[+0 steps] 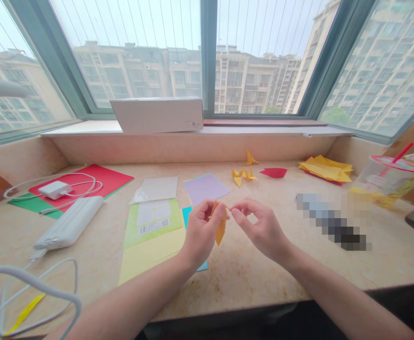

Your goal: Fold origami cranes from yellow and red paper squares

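Note:
Above the counter's front half, my left hand is closed on a yellow-orange origami piece, thumb pressed on its upper part, with a pointed end hanging down. My right hand pinches a thin tip sticking out of the same piece at its upper right. The fingers hide much of the folds. Beyond my hands lie several finished-looking yellow origami figures, one of them standing farther back. Beside them is a folded red paper piece.
Flat on the counter are a purple sheet, a green paper packet and red sheets. A power bank and white cables lie left. Right are stacked yellow papers, a plastic cup and a pixelated object.

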{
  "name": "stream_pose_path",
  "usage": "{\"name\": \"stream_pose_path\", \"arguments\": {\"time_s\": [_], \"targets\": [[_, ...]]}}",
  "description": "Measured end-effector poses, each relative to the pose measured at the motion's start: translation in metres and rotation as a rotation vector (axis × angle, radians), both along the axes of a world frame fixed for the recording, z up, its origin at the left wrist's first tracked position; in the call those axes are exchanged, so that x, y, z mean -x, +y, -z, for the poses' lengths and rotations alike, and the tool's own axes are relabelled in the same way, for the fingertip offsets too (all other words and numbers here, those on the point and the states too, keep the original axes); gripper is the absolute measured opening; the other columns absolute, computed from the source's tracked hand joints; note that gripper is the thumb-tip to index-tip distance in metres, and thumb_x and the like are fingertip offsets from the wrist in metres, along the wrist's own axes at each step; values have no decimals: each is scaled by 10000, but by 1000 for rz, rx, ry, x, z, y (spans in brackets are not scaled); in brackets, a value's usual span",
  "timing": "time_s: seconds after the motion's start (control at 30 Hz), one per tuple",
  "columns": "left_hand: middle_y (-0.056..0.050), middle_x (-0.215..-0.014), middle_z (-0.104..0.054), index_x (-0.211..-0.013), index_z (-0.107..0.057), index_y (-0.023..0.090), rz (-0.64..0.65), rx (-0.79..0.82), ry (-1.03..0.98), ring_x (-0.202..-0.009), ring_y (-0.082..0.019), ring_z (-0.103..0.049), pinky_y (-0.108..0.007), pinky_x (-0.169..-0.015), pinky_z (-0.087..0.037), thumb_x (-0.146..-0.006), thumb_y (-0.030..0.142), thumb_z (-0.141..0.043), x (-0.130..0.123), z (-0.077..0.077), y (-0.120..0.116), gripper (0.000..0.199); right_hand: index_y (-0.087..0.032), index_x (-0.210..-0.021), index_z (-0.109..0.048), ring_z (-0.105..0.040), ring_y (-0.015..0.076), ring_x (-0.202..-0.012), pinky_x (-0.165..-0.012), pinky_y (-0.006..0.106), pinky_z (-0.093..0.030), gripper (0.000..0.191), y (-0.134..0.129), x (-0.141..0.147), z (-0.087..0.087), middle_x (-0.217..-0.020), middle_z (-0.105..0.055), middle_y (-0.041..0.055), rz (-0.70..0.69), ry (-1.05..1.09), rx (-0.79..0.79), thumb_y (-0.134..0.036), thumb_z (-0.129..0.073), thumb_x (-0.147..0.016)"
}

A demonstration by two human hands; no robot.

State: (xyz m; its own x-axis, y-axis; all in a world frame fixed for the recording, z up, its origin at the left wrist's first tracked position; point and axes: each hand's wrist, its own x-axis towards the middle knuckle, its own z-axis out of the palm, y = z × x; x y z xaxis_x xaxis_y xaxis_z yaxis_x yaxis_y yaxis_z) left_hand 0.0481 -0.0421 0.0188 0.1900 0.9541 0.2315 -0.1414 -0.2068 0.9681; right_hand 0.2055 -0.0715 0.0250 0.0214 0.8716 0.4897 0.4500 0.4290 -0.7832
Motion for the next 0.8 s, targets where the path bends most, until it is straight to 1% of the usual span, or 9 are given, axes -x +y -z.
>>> {"name": "stream_pose_path", "arguments": {"time_s": [0.2,0.37,0.5,0.6,0.8], "targets": [[-1,-679,-644,-749,-645,150,19,-27,7,-605,-91,-539,-201,-577,-410,-870,393,-683,-1,2,-1,274,-199,-821,-695,-590,148,-658,-620,272,-473,133,1,2,3,-744,-685,5,-3,21,11,-299,-631,-882],[-13,-696,-663,-738,-661,154,44,-28,-5,-626,-104,-576,-207,-600,-443,-858,413,-697,-1,2,-1,287,-201,-788,-702,-594,151,-678,-642,277,-470,163,1,2,1,-743,-690,8,-1,18,6,-288,-614,-895],[-40,-768,-709,-812,-696,153,78,-33,1,-688,-130,-633,-223,-648,-485,-872,432,-677,-1,0,-3,286,-197,-787,-705,-603,155,-687,-658,281,-475,180,1,0,0,-753,-705,14,-10,41,49,-293,-605,-901],[-42,-802,-720,-868,-703,153,91,-39,4,-729,-139,-656,-228,-679,-501,-876,413,-676,0,0,-5,261,-196,-792,-705,-608,157,-687,-644,276,-476,174,2,-1,0,-754,-712,16,-6,52,62,-295,-608,-897],[-15,-725,-685,-770,-669,153,63,-46,41,-646,-112,-611,-213,-624,-475,-872,365,-672,0,-3,-4,235,-198,-776,-699,-600,151,-662,-573,251,-454,168,0,0,0,-734,-697,11,-1,12,30,-280,-607,-890]]}}
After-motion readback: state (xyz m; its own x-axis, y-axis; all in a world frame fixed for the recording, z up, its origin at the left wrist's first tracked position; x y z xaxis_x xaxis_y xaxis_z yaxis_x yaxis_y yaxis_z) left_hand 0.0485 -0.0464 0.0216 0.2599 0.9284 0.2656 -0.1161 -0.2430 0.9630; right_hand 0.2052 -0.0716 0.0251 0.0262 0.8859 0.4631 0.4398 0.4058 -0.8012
